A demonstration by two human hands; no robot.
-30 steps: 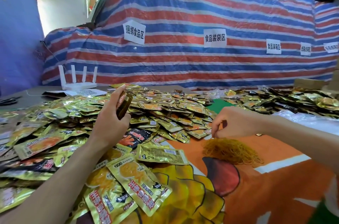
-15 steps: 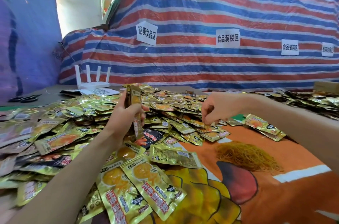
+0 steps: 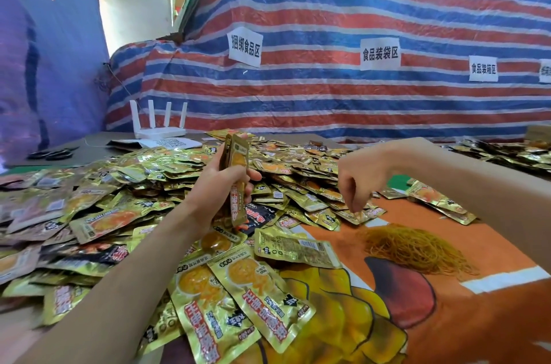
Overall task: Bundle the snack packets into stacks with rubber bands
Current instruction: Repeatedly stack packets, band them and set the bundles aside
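Observation:
My left hand grips a small upright stack of gold snack packets, held above the big heap of loose gold packets that covers the left and middle of the table. My right hand hovers over the heap's right edge with its fingers curled downward, their tips at a packet; whether they pinch it I cannot tell. A tangled pile of yellow rubber bands lies on the orange printed sheet, below and to the right of my right hand.
A white router and papers sit at the table's far left, with dark scissors beside them. More packets lie at the far right. A striped tarp with paper labels rises behind the table.
My right hand rose from the rubber band pile and moved left to the heap's edge. My left hand turned the stack upright. The camera shifted left.

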